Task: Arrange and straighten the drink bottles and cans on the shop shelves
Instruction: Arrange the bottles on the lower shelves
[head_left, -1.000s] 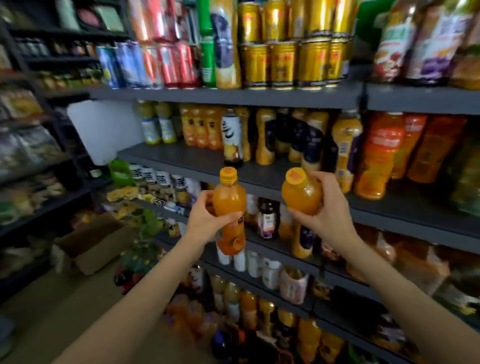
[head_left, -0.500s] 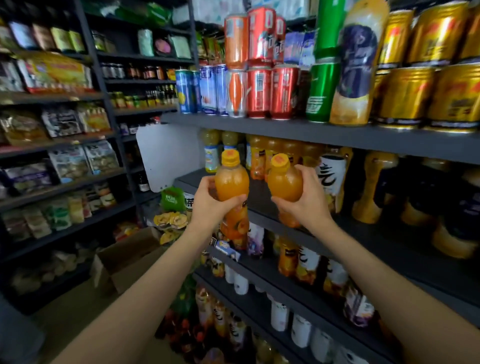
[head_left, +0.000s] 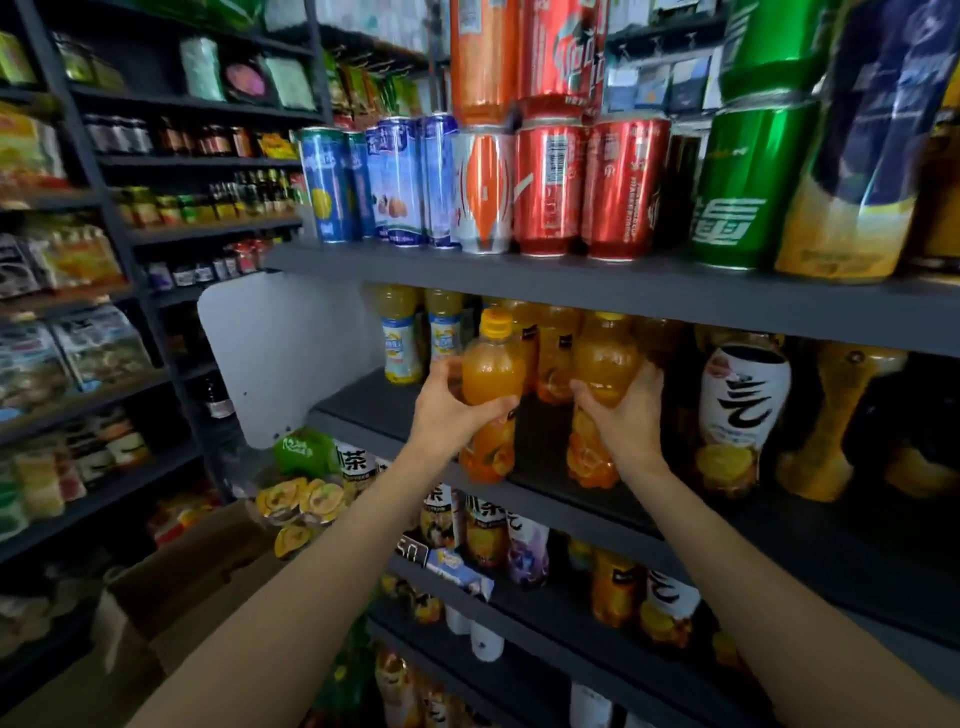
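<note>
Head view: my left hand (head_left: 451, 413) grips one orange bottle (head_left: 491, 395), right hand (head_left: 626, 415) grips another (head_left: 602, 400) at 3 o'clock, both upright over the shelf (head_left: 545, 499), probably for setting down.

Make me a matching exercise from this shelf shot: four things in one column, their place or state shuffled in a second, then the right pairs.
1. left hand
2. right hand
3. green can
4. cardboard box

A. on the floor, lower left
B. grips the yellow-capped orange bottle
C. on the top shelf, right of the red cans
D. grips the orange bottle further right

Pairs: 1-B, 2-D, 3-C, 4-A
</note>
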